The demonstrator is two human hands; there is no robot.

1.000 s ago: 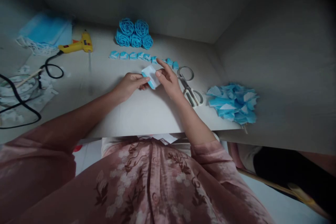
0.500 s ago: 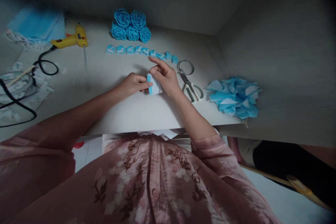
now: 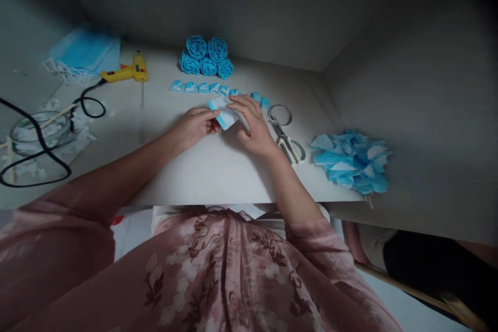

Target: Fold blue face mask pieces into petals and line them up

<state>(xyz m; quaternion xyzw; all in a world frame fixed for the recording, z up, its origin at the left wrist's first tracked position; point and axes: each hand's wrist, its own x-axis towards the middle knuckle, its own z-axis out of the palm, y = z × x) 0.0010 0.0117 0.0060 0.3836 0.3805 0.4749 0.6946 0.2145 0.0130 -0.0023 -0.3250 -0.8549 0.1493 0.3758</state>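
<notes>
A small white piece of folded sheet with a blue edge (image 3: 227, 116), apparently mask fabric, is pinched between the thumb and fingers of my left hand (image 3: 196, 127). My right hand (image 3: 252, 127) is on its right side, with the thumb stretched apart and the fingertips over the upper right corner of the piece. Whether those fingertips touch it I cannot tell. Behind both hands runs a row of small folded blue pieces (image 3: 190, 87), partly hidden by my right hand. Scissors (image 3: 290, 146) with pale handles lie just right of my right wrist.
Several blue rosettes (image 3: 208, 66) are stacked at the back. A yellow glue gun (image 3: 136, 68) with a black cord and a pile of blue masks (image 3: 87, 52) lie at the left. Beside the scissors is a wire coil (image 3: 287, 107). A ruffled blue bundle (image 3: 350, 161) rests at the right edge.
My right thumb has come off the piece and the right fingers have spread. The piece has turned and tilted in my left hand. The whole view has shifted slightly.
</notes>
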